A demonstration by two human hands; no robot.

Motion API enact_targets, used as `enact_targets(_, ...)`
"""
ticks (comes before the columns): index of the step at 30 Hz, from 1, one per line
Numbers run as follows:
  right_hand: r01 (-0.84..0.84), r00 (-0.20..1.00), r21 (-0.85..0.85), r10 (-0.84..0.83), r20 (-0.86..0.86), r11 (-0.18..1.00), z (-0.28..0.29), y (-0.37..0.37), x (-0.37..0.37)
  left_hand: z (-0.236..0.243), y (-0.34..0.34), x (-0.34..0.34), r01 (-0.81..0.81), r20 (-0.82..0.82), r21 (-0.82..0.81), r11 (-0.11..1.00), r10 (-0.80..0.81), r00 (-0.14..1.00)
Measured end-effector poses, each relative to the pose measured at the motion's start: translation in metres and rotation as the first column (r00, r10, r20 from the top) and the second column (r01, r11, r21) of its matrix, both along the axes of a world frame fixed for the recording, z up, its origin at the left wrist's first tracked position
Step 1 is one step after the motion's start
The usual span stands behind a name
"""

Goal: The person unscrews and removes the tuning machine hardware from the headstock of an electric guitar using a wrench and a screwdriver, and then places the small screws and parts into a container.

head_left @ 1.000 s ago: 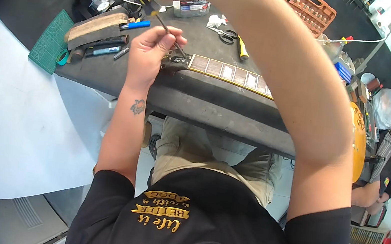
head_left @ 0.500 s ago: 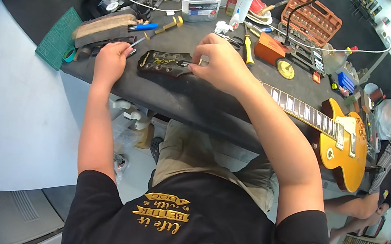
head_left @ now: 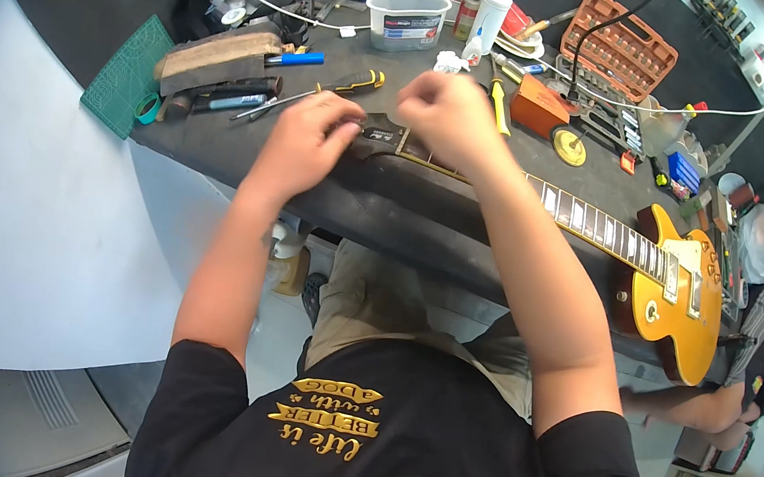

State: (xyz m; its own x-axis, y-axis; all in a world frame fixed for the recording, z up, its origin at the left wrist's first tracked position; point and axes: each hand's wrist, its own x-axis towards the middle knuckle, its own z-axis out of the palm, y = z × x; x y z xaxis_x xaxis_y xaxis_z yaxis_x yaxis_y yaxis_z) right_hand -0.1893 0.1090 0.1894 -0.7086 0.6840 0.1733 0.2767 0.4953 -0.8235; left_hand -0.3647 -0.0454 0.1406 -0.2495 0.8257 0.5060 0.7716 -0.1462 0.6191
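Head view: since half a second ago both hands have gathered at the guitar headstock point(head_left: 380, 132) near the desk's point(head_left: 245, 164) front edge; left hand point(head_left: 306, 140) grip curls closed onto its end, right hand point(head_left: 447, 115) has lifted off into a pinched fist just above. A labelled clear plastic tub point(head_left: 406, 20) and white bottle point(head_left: 491, 8) stand at the far edge, orange bit case point(head_left: 625, 48) toward the far right corner

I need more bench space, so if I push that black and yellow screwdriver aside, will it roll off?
The screwdriver probably rolls easily: its handle looks round and it lies flat on the bench. It seems light and stiff, so a nudge should shift it whole. It sits well back from the front edge, beside other tools, which would likely stop it.
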Motion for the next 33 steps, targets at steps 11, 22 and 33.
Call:
enact_targets(11, -0.204, 0.969, -0.296, 0.148, -0.200, 0.933, -0.017, 0.041, 0.006, -0.009, 0.011, 0.004, -0.044, -0.230, -0.022, 0.999, 0.038, 0.972)
enact_targets(22, -0.244, 0.910, 0.315, 0.104, 0.400, 0.917, 0.010, -0.003, -0.002, -0.012, 0.018, -0.001, -0.055, -0.295, -0.007, 0.998, 0.050, 0.954)
enact_targets(33, -0.263, 0.917, 0.317, 0.134, 0.376, 0.911, 0.004, -0.007, 0.001, -0.021, 0.019, 0.003, -0.061, -0.043, 0.044, 0.997, 0.063, 0.997)
